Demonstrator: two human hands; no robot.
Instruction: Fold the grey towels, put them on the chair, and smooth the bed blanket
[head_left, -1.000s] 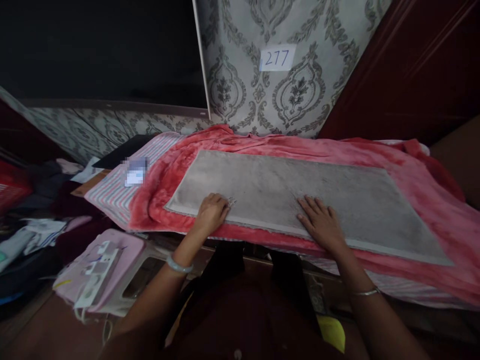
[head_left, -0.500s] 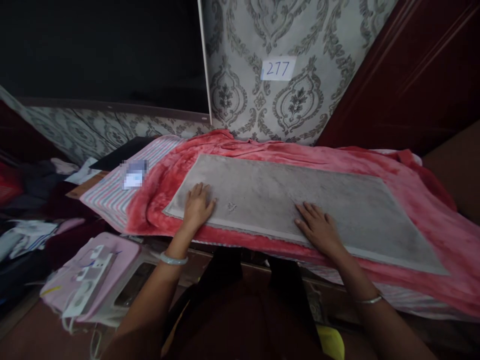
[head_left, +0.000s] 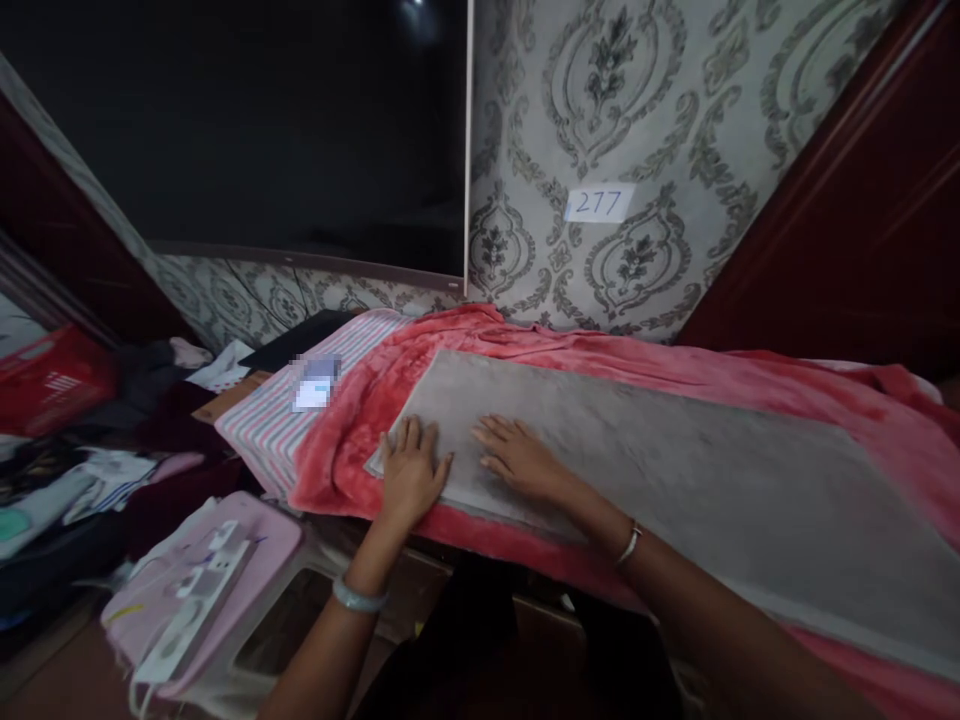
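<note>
A long grey mat (head_left: 660, 460) with a paler edge lies flat across a crumpled red-pink blanket (head_left: 330, 450). On the mat's left end rests my left hand (head_left: 411, 475), palm down with its fingers apart. My right hand (head_left: 519, 455) lies flat on the mat a short way to the right, fingers stretched toward the left hand. Neither hand grips anything. The mat's far right corner runs out of view.
Left of the blanket is a striped cloth (head_left: 259, 435) with a blurred-out object (head_left: 315, 385) on it. A white power strip (head_left: 196, 605) sits on a pink-lidded box (head_left: 262, 540). Clothes (head_left: 97, 490) are piled at far left. A dark television (head_left: 300, 130) hangs behind.
My right hand has slid left along the mat, close to my left hand. The small crumpled mark near the mat's left end no longer shows. The camera view has shifted.
</note>
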